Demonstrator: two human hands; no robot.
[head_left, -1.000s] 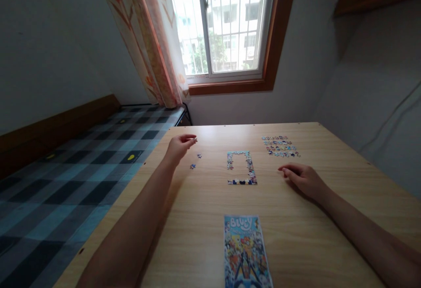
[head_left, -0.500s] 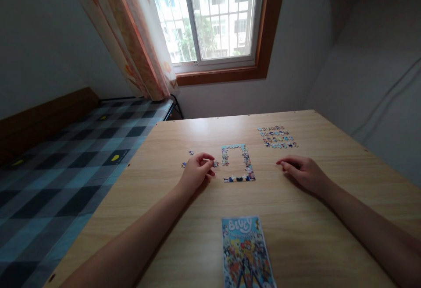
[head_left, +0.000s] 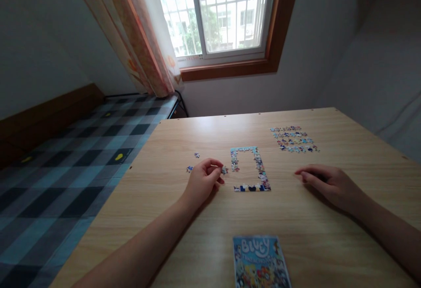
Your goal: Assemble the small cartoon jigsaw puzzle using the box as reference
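My left hand (head_left: 204,179) rests over the table left of the jigsaw frame, fingers curled in and thumb near the forefinger. A small jigsaw piece (head_left: 225,170) shows right at its fingertips; whether they grip it or it lies behind them is unclear. Between my hands is a partly joined rectangular jigsaw border (head_left: 252,188), with a gap at its lower left side. Two loose spots of pieces lie beyond my left hand: one piece (head_left: 196,154) and a small clump (head_left: 190,169). My right hand (head_left: 324,183) lies on the table with thumb and forefinger together, nothing visible in them.
Rows of loose jigsaw pieces (head_left: 294,140) lie at the back right of the wooden table (head_left: 197,244). A colourful Bluey picture box (head_left: 261,261) lies at the near edge. A bed with a checked sheet (head_left: 79,200) stands left, below a curtain (head_left: 138,38) and window (head_left: 226,16).
The view has shifted slightly, so the table's things appear a little lower and farther right. Both hands keep about the same pose and place beside the jigsaw.
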